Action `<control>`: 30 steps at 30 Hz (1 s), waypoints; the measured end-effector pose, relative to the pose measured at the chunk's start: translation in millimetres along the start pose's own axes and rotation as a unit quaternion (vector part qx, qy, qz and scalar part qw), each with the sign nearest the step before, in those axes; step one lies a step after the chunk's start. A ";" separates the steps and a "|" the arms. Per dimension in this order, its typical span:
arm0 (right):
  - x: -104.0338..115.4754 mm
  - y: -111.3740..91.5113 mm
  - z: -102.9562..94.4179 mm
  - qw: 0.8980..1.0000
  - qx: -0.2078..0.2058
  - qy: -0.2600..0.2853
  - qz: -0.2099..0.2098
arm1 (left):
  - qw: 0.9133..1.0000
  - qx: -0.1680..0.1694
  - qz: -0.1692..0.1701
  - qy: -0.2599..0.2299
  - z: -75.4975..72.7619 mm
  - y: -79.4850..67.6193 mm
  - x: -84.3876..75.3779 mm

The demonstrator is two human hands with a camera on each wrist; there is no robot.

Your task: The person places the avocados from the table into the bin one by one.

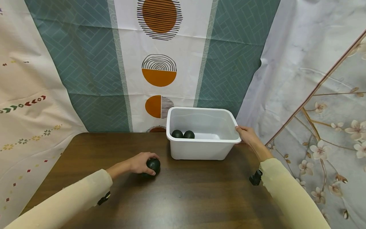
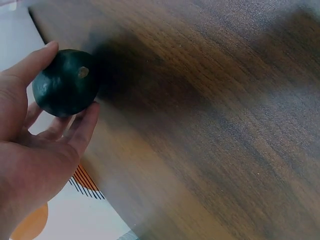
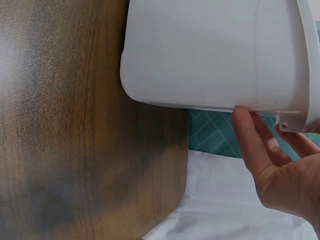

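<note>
My left hand (image 1: 140,163) holds a round, dark green avocado (image 1: 153,164) between thumb and fingers, over the table left of the bin. In the left wrist view a tan stem scar shows on the avocado (image 2: 65,82). A white plastic bin (image 1: 200,150) stands at the table's far side, with two more dark green avocados (image 1: 189,134) side by side in its left part. At the bin's right end, my right hand (image 1: 248,136) grips the rim. The right wrist view shows its fingers (image 3: 248,140) below the rim, against the bin's outer wall.
The brown wooden table (image 1: 183,190) has rounded far corners. Behind it hangs a green and white patterned cloth (image 1: 160,47), and a floral curtain (image 1: 314,127) runs along the right. Another patterned cloth (image 1: 28,127) hangs on the left.
</note>
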State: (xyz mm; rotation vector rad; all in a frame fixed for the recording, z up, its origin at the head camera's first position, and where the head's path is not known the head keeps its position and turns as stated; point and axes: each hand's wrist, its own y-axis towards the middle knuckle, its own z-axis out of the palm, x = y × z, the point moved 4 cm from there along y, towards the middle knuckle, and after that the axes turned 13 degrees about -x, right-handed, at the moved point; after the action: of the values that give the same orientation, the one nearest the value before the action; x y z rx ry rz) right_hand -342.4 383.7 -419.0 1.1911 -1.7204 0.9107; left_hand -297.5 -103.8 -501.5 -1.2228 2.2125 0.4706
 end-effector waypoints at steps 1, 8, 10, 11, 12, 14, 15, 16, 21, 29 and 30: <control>-0.3 0.3 -0.3 1.000 0.000 0.000 0.000 | 1.000 0.000 -0.002 -0.001 0.0 0.4 0.3; -1.2 1.1 -0.1 1.000 0.000 0.008 0.002 | 1.000 -0.001 -0.002 -0.001 -0.3 3.7 1.7; -1.3 1.5 -0.3 1.000 0.001 0.009 0.002 | 1.000 -0.002 -0.002 -0.001 -0.3 4.9 1.1; -1.4 1.5 -0.3 1.000 0.000 0.009 0.002 | 1.000 -0.002 -0.003 -0.002 -0.5 5.7 0.5; -1.4 1.4 -0.3 1.000 0.000 0.009 0.003 | 1.000 -0.003 -0.002 -0.004 -0.8 6.5 -0.4; -1.3 1.0 -0.4 1.000 -0.001 0.008 0.002 | 1.000 -0.005 0.004 -0.005 -1.6 7.8 -3.1; -1.2 0.8 -0.4 1.000 -0.001 0.007 0.001 | 1.000 -0.007 0.010 -0.005 -2.4 8.4 -4.9; -1.2 0.7 -0.5 1.000 -0.001 0.008 0.001 | 1.000 -0.009 0.014 -0.004 -3.0 9.2 -6.3; -0.9 -0.2 -0.3 1.000 -0.002 0.007 0.002 | 0.999 -0.014 0.036 0.008 -5.2 12.0 -11.3; -0.4 -0.7 -0.6 1.000 -0.002 0.000 0.004 | 1.000 -0.016 0.014 0.019 -12.6 16.0 -13.6; -0.5 -0.5 -0.8 1.000 -0.002 0.002 0.005 | 1.000 -0.018 0.012 0.019 -14.2 17.0 -14.0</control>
State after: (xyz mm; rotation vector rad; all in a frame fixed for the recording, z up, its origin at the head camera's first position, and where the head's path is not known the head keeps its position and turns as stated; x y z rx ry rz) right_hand -341.6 384.5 -419.1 1.1797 -1.7255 0.9143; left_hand -310.4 -93.6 -481.1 -1.2346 2.2630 0.5036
